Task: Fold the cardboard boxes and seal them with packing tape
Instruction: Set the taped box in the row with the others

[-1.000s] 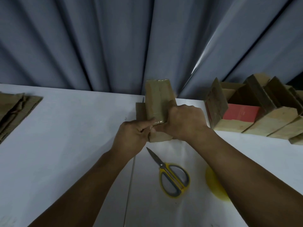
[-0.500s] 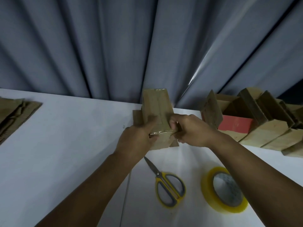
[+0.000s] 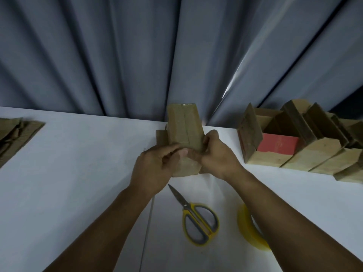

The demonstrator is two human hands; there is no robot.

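Note:
A small brown cardboard box [image 3: 183,126] stands on the white table [image 3: 78,163] near its far edge, with glossy tape running over its top face and down the near end. My left hand [image 3: 155,165] grips the box's near left corner with curled fingers. My right hand [image 3: 217,154] grips the near right corner, its thumb pressing the taped front. Both thumbs meet on the near face. A yellow roll of packing tape [image 3: 245,226] lies near my right forearm, which partly covers it. Yellow-handled scissors [image 3: 196,216] lie closer to me, blades pointing at the box.
Several folded open boxes [image 3: 306,146] stand in a row at the right, one showing a red side. A stack of flat cardboard [image 3: 13,134] lies at the far left. A grey curtain [image 3: 117,55] hangs behind the table.
My right hand slid from the box's right side back to the near front, so both thumbs now press together there. My right forearm again covers part of the tape roll.

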